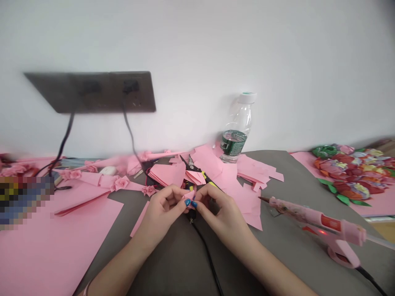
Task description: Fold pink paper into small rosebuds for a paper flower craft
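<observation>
My left hand (163, 211) and my right hand (222, 209) meet over the middle of the table, both with blue-painted nails. Between their pinched thumbs and fingers is a small folded piece of pink paper (189, 197), partly covered by the fingertips. Just behind the hands lie pliers (193, 166) with dark jaws and yellow-and-black handles, among stacked pink paper petals (168, 174). Below the hands a dark tool with a black cord (205, 244) shows in part; its kind is hidden. To the right rests a pink hot glue gun (308, 213) with a red light on.
A clear bottle (233, 142) with a green label stands by the wall. Pink paper roses (120, 183) and a large pink sheet (70, 242) lie left. Colourful ribbon-like flowers (354, 170) are at right. Cords hang from the dark socket panel (108, 92).
</observation>
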Tool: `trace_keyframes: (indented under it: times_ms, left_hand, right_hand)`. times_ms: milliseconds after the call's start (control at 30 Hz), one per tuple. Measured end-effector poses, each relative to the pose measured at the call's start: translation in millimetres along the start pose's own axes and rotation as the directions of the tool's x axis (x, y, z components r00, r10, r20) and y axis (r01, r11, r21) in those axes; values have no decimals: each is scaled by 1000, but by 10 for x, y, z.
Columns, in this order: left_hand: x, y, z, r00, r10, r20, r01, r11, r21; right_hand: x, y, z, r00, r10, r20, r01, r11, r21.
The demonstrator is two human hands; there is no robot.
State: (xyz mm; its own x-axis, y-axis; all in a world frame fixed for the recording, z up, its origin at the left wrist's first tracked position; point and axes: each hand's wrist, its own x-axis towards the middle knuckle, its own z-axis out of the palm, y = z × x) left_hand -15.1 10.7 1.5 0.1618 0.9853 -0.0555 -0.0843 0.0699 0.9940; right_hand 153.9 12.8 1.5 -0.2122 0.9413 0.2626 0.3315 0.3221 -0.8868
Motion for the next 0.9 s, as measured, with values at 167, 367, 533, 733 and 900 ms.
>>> trace_keyframes:
  times_ms: [167,367,533,733,900]
  left_hand:
    - [-3,-10,-3,999,43,26,-45,998,50]
    - [-7,-9,-5,1000,-14,9,14,1000,18]
    - [-4,-15,20,995,-91,-40,85,987,-139]
    - [-14,6,30,994,-106,18,107,986,-126]
    - [-30,24,34,993,-87,73,94,992,-89]
  right_hand:
    - [1,20,-13,997,74,17,-75,997,12]
    - [15,19,-41,997,75,19,-77,992,95]
    - [20,20,-45,999,40,-10,-37,983,181]
    - [26,37,-13,986,128,104,-151,958,245]
    - [23,32,-22,976,149,160,-185,954,238]
